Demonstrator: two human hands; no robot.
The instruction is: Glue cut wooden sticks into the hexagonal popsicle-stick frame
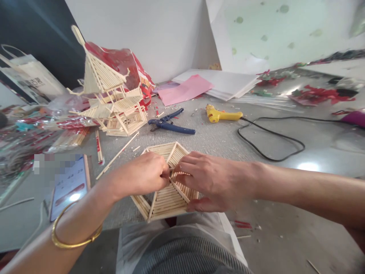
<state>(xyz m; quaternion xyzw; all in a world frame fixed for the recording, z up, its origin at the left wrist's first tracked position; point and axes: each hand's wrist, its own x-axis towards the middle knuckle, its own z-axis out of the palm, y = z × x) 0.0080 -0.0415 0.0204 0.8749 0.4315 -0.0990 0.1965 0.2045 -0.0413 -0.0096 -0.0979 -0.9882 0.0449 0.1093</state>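
Observation:
A flat hexagonal panel of thin wooden sticks [165, 152] lies at the near edge of the grey table [216, 144]. My left hand [144, 173] is closed in a pinch at the panel's centre. My right hand [212, 180] rests on the panel's right side, fingers curled toward the same spot and thumb pressed against its lower edge. What the fingertips pinch is too small to make out. A gold bangle [71, 239] circles my left wrist.
A pagoda model of sticks [111, 95] stands at the back left, before a red bag [125, 64]. Blue pliers [171, 123], a yellow glue gun [221, 114] with a black cord [270, 140], a phone [70, 186], loose sticks [116, 156] and pink paper [184, 89] lie around.

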